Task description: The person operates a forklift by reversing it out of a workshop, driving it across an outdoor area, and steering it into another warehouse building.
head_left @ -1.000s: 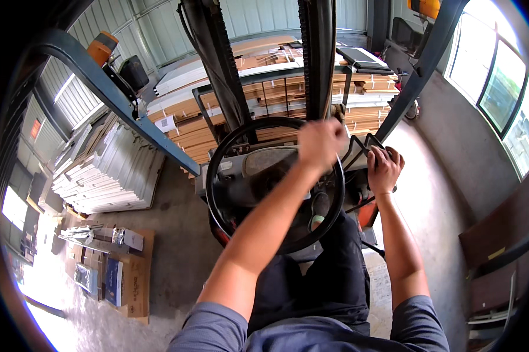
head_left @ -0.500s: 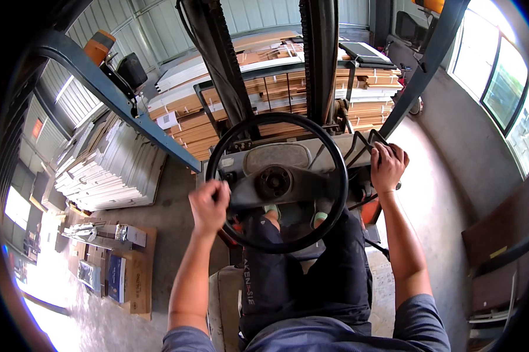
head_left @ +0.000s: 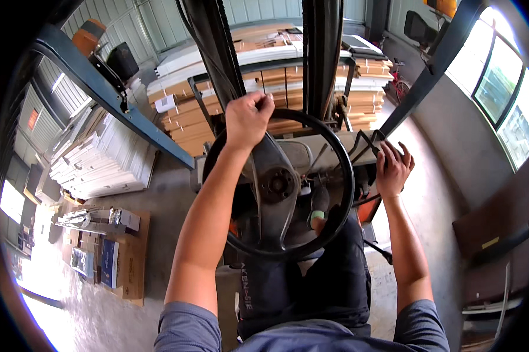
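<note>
I sit at a forklift's black steering wheel, its broad spoke standing nearly upright. My left hand is closed at the upper left of the rim; whatever lies inside the fist is hidden. To the right of the wheel, my right hand is by the black control levers. Its fingers are spread and bent, and the fingertips lie close to the nearest lever handle. Whether they touch it I cannot tell.
Past the dark mast are stacked flat boards and cartons. White panels are piled at the left, with cardboard boxes on the floor nearer me. A grey wall with windows runs along the right, beside leaning brown panels.
My left hand has gone from the wheel's left side up to its top, and the wheel has turned clockwise. My right hand's fingers have spread near the levers.
</note>
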A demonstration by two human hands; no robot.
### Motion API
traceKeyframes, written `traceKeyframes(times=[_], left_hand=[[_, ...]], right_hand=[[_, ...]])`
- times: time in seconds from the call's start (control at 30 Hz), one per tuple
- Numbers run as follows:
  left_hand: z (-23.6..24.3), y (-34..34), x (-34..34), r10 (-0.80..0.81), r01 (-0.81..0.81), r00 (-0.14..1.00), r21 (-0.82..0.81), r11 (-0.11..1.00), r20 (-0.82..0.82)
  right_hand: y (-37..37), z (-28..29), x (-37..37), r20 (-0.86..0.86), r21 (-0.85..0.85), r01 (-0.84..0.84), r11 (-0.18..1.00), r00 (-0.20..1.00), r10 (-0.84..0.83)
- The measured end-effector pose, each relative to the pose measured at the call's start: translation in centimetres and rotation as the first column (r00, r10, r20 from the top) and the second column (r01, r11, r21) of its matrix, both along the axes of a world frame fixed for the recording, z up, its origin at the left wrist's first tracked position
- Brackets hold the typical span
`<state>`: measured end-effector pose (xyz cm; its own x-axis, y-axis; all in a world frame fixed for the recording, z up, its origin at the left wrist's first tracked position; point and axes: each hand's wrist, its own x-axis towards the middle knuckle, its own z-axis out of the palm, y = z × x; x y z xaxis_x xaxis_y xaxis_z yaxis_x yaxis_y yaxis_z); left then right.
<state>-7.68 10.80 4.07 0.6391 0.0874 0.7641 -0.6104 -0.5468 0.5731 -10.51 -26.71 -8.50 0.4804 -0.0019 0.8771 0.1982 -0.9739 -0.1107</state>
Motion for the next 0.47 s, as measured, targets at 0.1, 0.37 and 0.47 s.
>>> traceKeyframes(times=[0.1,0.37,0.47], left_hand=[[-0.8,0.0,-6.9,0.046,-0.045,0.999,-0.067,0.997,0.011],[-5.8,-0.8,-30.4,0.112,-0.125,0.987,-0.118,0.985,-0.113],[-7.0,-3.6,-35.0,0.161,-0.179,0.979,-0.151,0.972,-0.126]], right_hand=[[-1.1,-0.4,-5.7,0.075,-0.013,0.006,1.000,0.997,-0.005],[-6.6,-6.1,-21.4,0.057,0.076,-0.030,0.997,0.998,0.026],[-9.4,-5.2,-21.9,0.049,0.089,-0.126,0.988,0.991,0.122]])
